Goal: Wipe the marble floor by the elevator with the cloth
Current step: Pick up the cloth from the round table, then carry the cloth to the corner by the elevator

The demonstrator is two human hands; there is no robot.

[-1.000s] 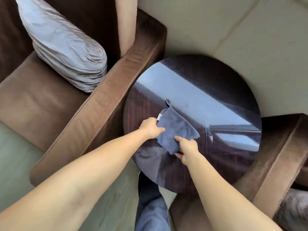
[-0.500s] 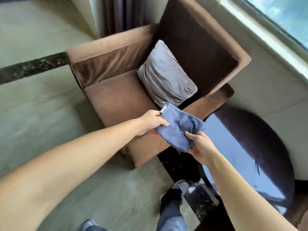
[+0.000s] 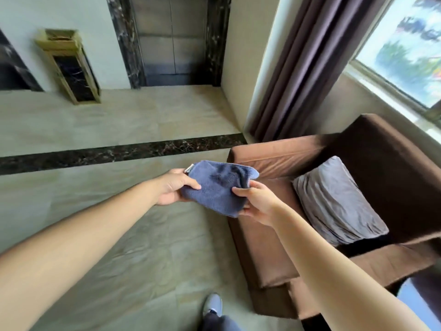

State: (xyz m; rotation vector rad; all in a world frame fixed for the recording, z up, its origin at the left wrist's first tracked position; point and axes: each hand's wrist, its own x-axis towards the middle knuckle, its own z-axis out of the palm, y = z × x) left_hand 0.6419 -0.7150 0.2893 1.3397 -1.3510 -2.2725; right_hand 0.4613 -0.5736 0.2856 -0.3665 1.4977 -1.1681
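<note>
A folded blue cloth (image 3: 218, 186) is held up in the air between both hands, well above the floor. My left hand (image 3: 174, 187) pinches its left edge, near a small white tag. My right hand (image 3: 256, 203) grips its right edge. The pale marble floor (image 3: 114, 120) stretches ahead, crossed by a dark marble strip (image 3: 119, 152). At the far wall stands the shut metal elevator door (image 3: 170, 39) in a dark stone frame.
A brown armchair (image 3: 274, 247) with a grey cushion (image 3: 336, 201) stands close on the right. A gold-framed bin (image 3: 69, 65) stands left of the elevator. Purple curtains (image 3: 307, 65) hang by a window (image 3: 405, 44). One grey shoe (image 3: 212, 305) shows below.
The view has swung left from the round dark table, past the armchair, to face the elevator. Both hands lifted the cloth off the table and still hold it.
</note>
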